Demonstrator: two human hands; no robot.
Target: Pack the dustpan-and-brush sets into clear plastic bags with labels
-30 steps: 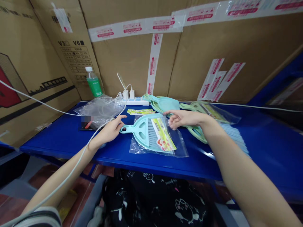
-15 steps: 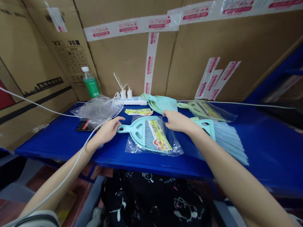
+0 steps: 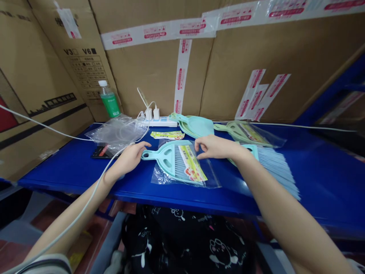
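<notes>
A light-blue dustpan [image 3: 161, 155] with a small brush nested in it lies in a clear plastic bag [image 3: 211, 179], its handle pointing left. A yellow-green printed card [image 3: 190, 161] sits on top inside the bag. My left hand [image 3: 129, 156] is beside the handle end, index finger stretched out and the other fingers partly curled, with nothing seen in it. Over the bag's right side is my right hand [image 3: 218, 147], thumb and forefinger apart; whether it touches the plastic I cannot tell. Beneath my right forearm lies a loose blue brush [image 3: 275, 167], partly hidden.
Stacked dustpans [image 3: 199, 125] and a bagged green dustpan set [image 3: 242, 133] lie at the back. Loose cards [image 3: 167, 135], a power strip [image 3: 164, 122], crumpled clear bags [image 3: 116, 131], a dark phone-like object [image 3: 99, 151] and a green bottle [image 3: 110, 102] are also there. A white cable crosses my left arm.
My right hand has shifted slightly right and towards me, with thumb and forefinger now more visibly apart. My left hand and the bagged dustpan have stayed nearly still.
</notes>
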